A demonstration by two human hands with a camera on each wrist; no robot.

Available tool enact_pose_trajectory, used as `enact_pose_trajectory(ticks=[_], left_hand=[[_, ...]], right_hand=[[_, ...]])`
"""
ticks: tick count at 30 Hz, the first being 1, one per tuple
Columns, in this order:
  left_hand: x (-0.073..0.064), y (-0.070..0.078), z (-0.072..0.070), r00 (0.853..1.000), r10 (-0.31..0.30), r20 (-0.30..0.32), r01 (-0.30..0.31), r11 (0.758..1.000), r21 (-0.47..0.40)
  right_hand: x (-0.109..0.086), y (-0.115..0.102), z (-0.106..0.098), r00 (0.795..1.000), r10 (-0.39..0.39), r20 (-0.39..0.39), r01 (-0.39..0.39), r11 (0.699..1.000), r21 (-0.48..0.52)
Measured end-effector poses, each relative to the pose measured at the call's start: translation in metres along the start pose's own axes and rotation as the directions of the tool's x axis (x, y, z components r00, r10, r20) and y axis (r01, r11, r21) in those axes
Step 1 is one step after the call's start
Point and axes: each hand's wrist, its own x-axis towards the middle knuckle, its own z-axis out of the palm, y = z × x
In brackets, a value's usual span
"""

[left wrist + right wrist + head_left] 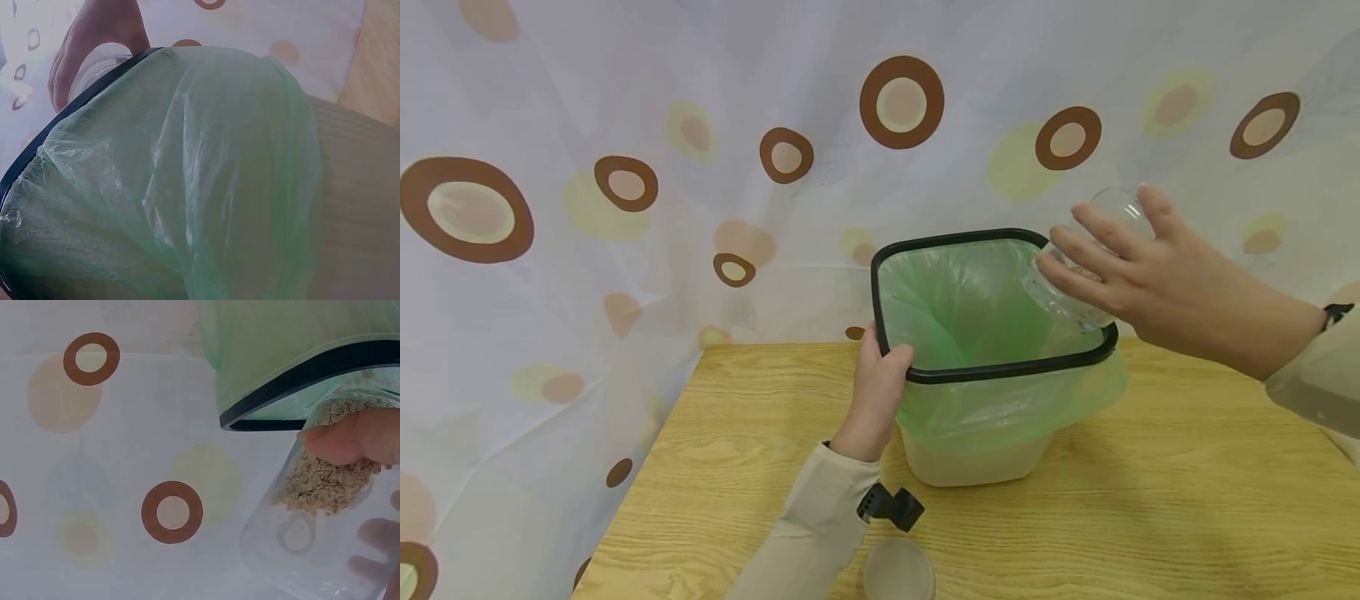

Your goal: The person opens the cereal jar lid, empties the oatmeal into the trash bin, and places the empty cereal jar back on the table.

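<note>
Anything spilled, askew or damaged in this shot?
No spill or damage visible. One mild oddity: the translucent green plastic liner flares past the black rectangular rim at the right of the beige bin. The clear rounded jar of beige flakes is tipped, but the right hand grips it, so that looks deliberate.

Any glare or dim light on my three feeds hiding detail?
Head: brightest view, small glare marks on the clear jar; left wrist: dim and hazy, white glare streaks on the green bag, upper left edge washed out; right wrist: dim and greyish, yet the tan flakes in the jar are distinguishable.
</note>
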Motion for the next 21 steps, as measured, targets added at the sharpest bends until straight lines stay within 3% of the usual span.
enact_pose_trajectory(ticks=[21], left_hand=[[0.0006, -0.0004, -0.0004, 1.000, 0.013, 0.006, -0.013, 1.000, -0.010]], right_hand=[[0.0002, 0.0013, 0.0002, 0.999, -0.029, 0.020, 0.029, 0.999, -0.019]])
